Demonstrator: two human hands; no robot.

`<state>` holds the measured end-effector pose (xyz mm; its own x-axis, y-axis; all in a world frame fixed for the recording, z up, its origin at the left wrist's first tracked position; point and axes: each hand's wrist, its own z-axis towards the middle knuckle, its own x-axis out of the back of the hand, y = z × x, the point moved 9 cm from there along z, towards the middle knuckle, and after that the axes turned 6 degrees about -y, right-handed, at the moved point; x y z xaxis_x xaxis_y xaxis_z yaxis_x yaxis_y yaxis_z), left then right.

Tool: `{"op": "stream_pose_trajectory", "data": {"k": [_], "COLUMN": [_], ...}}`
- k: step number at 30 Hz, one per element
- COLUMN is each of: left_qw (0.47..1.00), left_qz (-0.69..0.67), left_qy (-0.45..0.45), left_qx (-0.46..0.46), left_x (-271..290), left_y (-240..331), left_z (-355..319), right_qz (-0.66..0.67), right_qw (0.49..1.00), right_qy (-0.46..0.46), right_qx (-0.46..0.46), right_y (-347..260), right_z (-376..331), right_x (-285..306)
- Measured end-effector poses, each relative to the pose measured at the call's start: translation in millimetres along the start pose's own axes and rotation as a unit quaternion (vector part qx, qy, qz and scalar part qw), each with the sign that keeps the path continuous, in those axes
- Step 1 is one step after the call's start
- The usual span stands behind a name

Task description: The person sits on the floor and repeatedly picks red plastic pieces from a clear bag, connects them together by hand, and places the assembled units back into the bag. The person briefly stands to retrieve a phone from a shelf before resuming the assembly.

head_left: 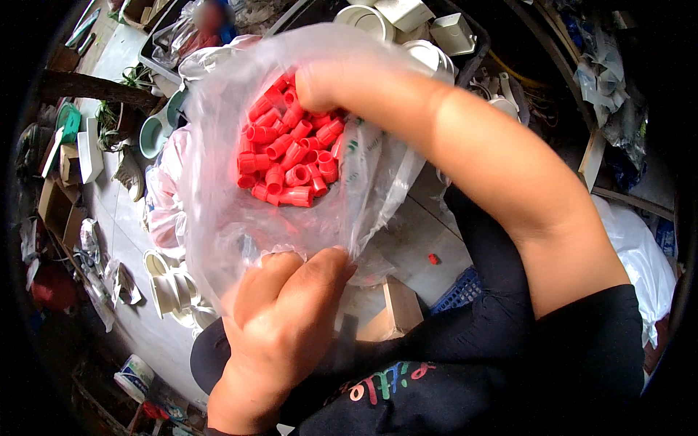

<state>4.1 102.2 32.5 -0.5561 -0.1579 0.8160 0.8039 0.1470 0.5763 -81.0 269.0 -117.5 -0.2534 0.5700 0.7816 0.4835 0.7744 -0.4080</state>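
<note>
In front of me is a big clear plastic bag [211, 196], with its mouth toward me. Several small red plastic pipe fittings [297, 154], short and ribbed like caps or connectors, lie heaped inside it. My left hand [280, 309] is closed in a fist on the near edge of the bag. My bent right arm comes across from the right, and my right hand [320, 87] is down in the bag at the far side of the heap. Its fingers are hidden, so what they touch cannot be made out.
A dark crate [476, 43] of white plastic parts stands behind the bag. Stacked white cups [171, 287], a pale green dipper [154, 134] and a white tub [135, 378] are at left. Near my legs are a wooden block [401, 309], a blue basket [456, 291] and a small red piece [433, 259].
</note>
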Motion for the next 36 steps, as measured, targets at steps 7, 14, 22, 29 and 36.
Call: {"op": "stream_pose_trajectory", "data": {"k": [7,14,22,29,36], "left_qw": [0.999,1.0,1.0,0.999,0.976], "left_qz": [-0.002,-0.017,-0.004,-0.031,-0.187], "left_qy": [-0.031,-0.018,-0.004,-0.002,-0.038], "left_qx": [0.025,0.008,0.009,0.022,0.105], "left_x": [0,-2,0,0,0], "left_y": [1,1,4,-2,-13], "left_z": [5,2,0,0,-12], "right_qz": [0.101,-0.028,-0.038,-0.014,0.038], "right_qw": [0.97,0.984,0.994,0.984,0.96], "right_qy": [-0.218,-0.042,0.065,0.074,-0.068], "right_qx": [-0.038,0.172,0.079,0.16,0.267], "right_y": [-26,-77,-23,-27,-34], "right_z": [-59,-123,-40,-23,-67], "right_x": [-65,-55,-7,10,24]}}
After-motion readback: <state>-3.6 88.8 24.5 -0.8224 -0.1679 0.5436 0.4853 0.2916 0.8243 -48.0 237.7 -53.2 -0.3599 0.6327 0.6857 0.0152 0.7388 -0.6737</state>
